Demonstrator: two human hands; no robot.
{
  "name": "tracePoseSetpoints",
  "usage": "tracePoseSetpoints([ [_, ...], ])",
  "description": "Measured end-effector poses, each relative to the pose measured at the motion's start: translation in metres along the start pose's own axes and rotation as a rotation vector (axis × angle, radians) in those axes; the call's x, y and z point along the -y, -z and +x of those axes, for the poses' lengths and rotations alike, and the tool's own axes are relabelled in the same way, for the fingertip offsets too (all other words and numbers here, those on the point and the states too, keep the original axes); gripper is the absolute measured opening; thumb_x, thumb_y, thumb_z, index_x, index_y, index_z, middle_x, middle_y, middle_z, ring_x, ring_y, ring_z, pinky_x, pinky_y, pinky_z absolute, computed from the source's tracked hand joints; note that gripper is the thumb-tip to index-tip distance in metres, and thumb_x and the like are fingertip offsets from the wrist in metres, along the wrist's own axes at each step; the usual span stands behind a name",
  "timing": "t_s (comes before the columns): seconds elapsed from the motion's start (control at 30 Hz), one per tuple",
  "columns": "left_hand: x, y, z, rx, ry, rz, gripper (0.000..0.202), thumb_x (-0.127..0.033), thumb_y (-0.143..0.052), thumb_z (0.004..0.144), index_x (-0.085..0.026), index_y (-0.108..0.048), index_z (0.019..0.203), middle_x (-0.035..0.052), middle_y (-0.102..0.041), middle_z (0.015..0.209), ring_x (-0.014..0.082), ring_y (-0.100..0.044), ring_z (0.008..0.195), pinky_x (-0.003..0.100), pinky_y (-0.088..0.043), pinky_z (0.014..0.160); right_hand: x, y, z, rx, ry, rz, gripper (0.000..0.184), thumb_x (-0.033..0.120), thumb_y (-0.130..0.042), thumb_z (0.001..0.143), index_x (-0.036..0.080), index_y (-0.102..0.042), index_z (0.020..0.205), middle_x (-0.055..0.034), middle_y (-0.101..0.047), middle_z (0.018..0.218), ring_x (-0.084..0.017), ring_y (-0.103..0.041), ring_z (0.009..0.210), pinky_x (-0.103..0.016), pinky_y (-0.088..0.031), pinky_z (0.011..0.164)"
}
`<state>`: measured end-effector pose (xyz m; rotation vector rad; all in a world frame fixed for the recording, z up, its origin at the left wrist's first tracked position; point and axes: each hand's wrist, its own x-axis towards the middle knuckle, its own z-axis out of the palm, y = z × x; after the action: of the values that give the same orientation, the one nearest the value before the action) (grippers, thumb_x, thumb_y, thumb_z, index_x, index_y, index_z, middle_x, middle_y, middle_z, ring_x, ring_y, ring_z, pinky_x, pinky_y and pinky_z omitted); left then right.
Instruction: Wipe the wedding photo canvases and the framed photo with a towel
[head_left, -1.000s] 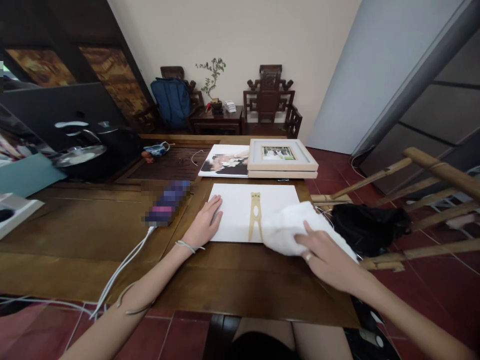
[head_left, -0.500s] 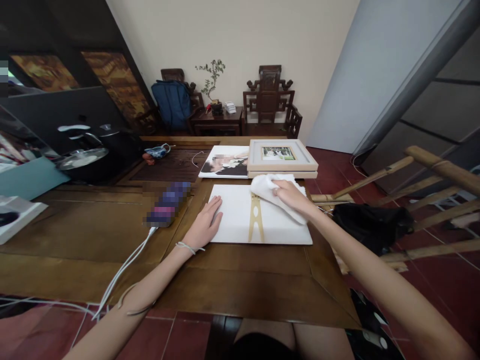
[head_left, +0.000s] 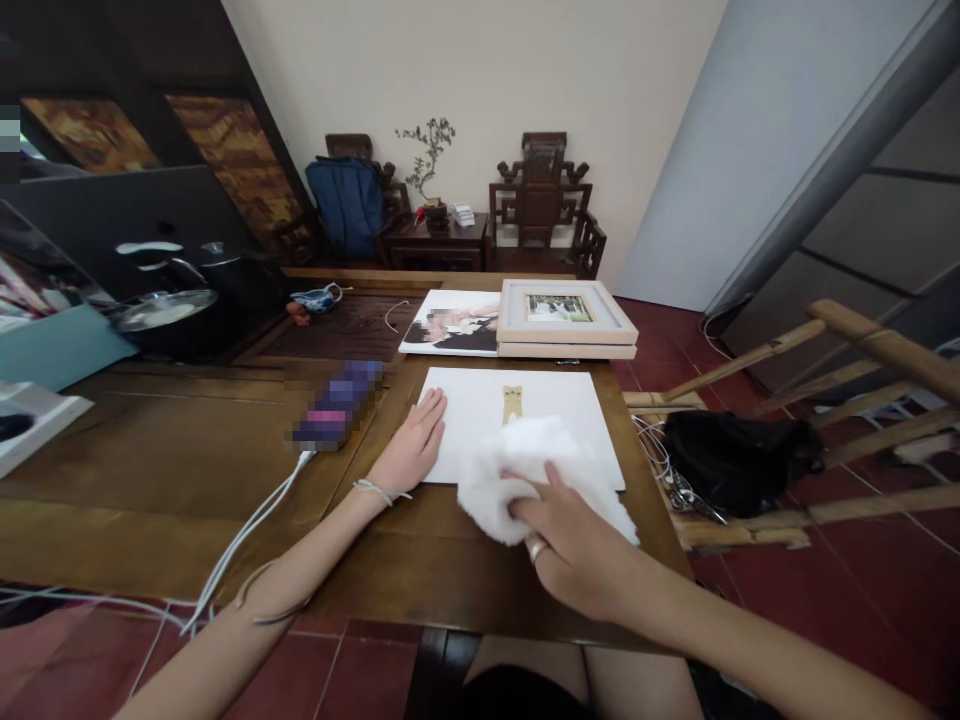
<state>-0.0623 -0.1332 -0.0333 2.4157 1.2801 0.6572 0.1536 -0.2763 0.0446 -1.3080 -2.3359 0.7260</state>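
A white flat board with a tan cat-shaped strip lies on the wooden table. My left hand rests flat and open on the board's left edge. My right hand presses a crumpled white cloth onto the board's near edge, fingers closed on the cloth. The cloth hides the lower part of the tan strip.
Behind the board lie a printed photo and stacked picture frames. A blurred purple object with a white cable sits to the left. A black bag and bamboo poles stand right.
My right hand has swept the cloth from the board's far right corner down to its near edge, toward me. The left hand has stayed on the board's left edge.
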Motion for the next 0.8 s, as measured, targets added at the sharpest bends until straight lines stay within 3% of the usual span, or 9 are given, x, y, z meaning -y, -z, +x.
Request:
tracePoseSetpoints([
  [0.1, 0.001, 0.0, 0.0, -0.005, -0.005, 0.003, 0.051, -0.031, -0.026, 0.092, -0.008, -0.036, 0.135, 0.0156, -0.03, 0.145, 0.0231, -0.021, 0.137, 0.044, -0.019, 0.111, 0.005, 0.0, 0.0, 0.034, -0.003, -0.014, 0.032, 0.004, -0.038, 0.071, 0.02, -0.059, 0.089, -0.007, -0.063, 0.108, -0.023, -0.051, 0.109, -0.051, -0.015, 0.105],
  [0.23, 0.001, 0.001, 0.0, -0.002, -0.007, 0.012, 0.051, -0.031, -0.026, 0.091, -0.007, -0.036, 0.135, 0.0158, -0.031, 0.145, 0.0231, -0.022, 0.137, 0.044, -0.02, 0.111, -0.018, 0.009, 0.038, -0.037, -0.043, -0.097, 0.026, 0.006, -0.037, 0.072, 0.018, -0.058, 0.08, -0.0033, -0.065, 0.081, -0.018, -0.058, 0.078, -0.048, -0.025, 0.099],
  [0.3, 0.001, 0.002, 0.0, 0.002, -0.003, 0.012, 0.052, -0.031, -0.026, 0.091, -0.006, -0.036, 0.135, 0.0162, -0.031, 0.145, 0.0233, -0.022, 0.136, 0.044, -0.02, 0.111, -0.034, 0.018, 0.066, -0.075, -0.049, -0.139, 0.027, 0.008, -0.036, 0.073, 0.017, -0.06, 0.082, -0.0041, -0.065, 0.079, -0.019, -0.058, 0.077, -0.044, -0.03, 0.095],
  [0.4, 0.001, 0.002, 0.0, 0.001, -0.005, 0.005, 0.051, -0.031, -0.027, 0.091, -0.006, -0.037, 0.135, 0.0159, -0.032, 0.144, 0.0231, -0.023, 0.136, 0.044, -0.021, 0.111, -0.052, 0.029, 0.103, -0.111, -0.059, -0.185, 0.031, 0.008, -0.035, 0.074, 0.016, -0.062, 0.088, -0.0069, -0.067, 0.093, -0.021, -0.058, 0.087, -0.04, -0.033, 0.092],
  [0.5, 0.0, 0.002, 0.0, -0.013, -0.013, -0.001, 0.051, -0.032, -0.028, 0.091, -0.008, -0.038, 0.135, 0.0154, -0.033, 0.144, 0.0231, -0.024, 0.136, 0.044, -0.021, 0.111, -0.057, 0.026, 0.122, -0.151, -0.092, -0.216, 0.037, 0.007, -0.035, 0.075, 0.016, -0.061, 0.1, -0.0108, -0.063, 0.108, -0.025, -0.055, 0.099, -0.048, -0.027, 0.096],
  [0.63, 0.001, 0.001, 0.0, -0.026, -0.025, -0.007, 0.05, -0.033, -0.029, 0.091, -0.009, -0.038, 0.135, 0.0155, -0.034, 0.143, 0.0232, -0.025, 0.135, 0.044, -0.021, 0.111, -0.043, 0.003, 0.107, -0.141, -0.112, -0.295, 0.042, 0.008, -0.039, 0.074, 0.014, -0.058, 0.112, -0.0183, -0.052, 0.125, -0.031, -0.036, 0.124, -0.063, -0.012, 0.098],
  [0.7, 0.001, 0.001, 0.0, -0.026, -0.027, -0.003, 0.051, -0.032, -0.028, 0.091, -0.008, -0.038, 0.135, 0.0162, -0.034, 0.143, 0.0236, -0.025, 0.135, 0.044, -0.022, 0.11, -0.029, -0.01, 0.087, -0.119, -0.08, -0.349, 0.041, 0.009, -0.039, 0.075, 0.014, -0.058, 0.111, -0.0185, -0.05, 0.127, -0.031, -0.026, 0.13, -0.065, -0.011, 0.098],
  [0.8, 0.002, -0.001, 0.0, -0.032, -0.027, 0.004, 0.05, -0.031, -0.028, 0.091, -0.008, -0.038, 0.134, 0.0163, -0.033, 0.144, 0.0241, -0.025, 0.135, 0.046, -0.022, 0.11, -0.003, -0.021, 0.052, -0.055, -0.015, -0.369, 0.036, 0.013, -0.039, 0.076, 0.016, -0.06, 0.105, -0.018, -0.048, 0.128, -0.032, -0.026, 0.129, -0.067, -0.013, 0.096],
])
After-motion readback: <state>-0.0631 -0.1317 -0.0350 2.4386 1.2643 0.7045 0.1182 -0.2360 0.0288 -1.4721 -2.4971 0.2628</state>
